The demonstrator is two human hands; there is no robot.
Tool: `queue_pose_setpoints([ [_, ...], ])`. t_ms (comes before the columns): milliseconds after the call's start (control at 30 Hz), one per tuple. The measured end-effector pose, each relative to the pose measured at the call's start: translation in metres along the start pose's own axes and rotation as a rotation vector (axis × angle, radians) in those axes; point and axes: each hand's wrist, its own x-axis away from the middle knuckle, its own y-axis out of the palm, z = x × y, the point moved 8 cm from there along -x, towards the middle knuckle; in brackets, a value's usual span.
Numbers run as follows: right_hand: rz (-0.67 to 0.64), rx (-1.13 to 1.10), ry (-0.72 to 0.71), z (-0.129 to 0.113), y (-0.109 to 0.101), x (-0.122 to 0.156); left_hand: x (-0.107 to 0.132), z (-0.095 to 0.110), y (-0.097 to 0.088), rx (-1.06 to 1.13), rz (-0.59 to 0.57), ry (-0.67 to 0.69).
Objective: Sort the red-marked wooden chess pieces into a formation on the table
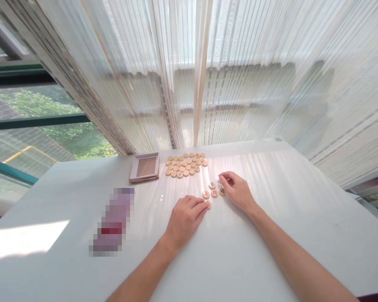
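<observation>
Several round wooden Chinese chess pieces lie in a small cluster between my hands. A red-marked piece is at its middle, with another red-marked piece to the left and a black-marked piece just beyond. My left hand rests low on the table, its closed fingers on the nearest Chinese chess piece, which they partly cover. On the cluster's right, my right hand is curled, thumb and forefinger tips together with no piece showing between them. A black-marked piece sits against the right hand's near side, partly hidden.
Farther back, several Chinese chess pieces lie in rows, mostly blank side up. Left of them is an open shallow box. A blurred-out purple object lies at left on the white table. Striped curtains hang behind.
</observation>
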Motion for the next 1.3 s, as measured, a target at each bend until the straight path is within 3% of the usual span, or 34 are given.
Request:
queue_pose_setpoints([
  [300,-0.003,0.001,0.02,0.0,-0.001,0.0,0.002,-0.007,-0.007,0.149,0.018,-0.073],
  [667,0.022,-0.001,0.064,0.003,-0.004,-0.003,0.006,-0.067,-0.034,0.214,0.101,-0.278],
  [833,0.012,0.036,0.032,-0.008,-0.005,-0.013,0.004,-0.064,-0.033,0.201,0.087,-0.237],
  [1067,-0.152,0.168,-0.183,-0.038,0.02,-0.073,0.005,-0.062,-0.034,0.2,0.111,-0.22],
  [1300,-0.301,0.359,-0.301,-0.039,0.065,-0.141,0.005,-0.065,-0.034,0.207,0.122,-0.244],
])
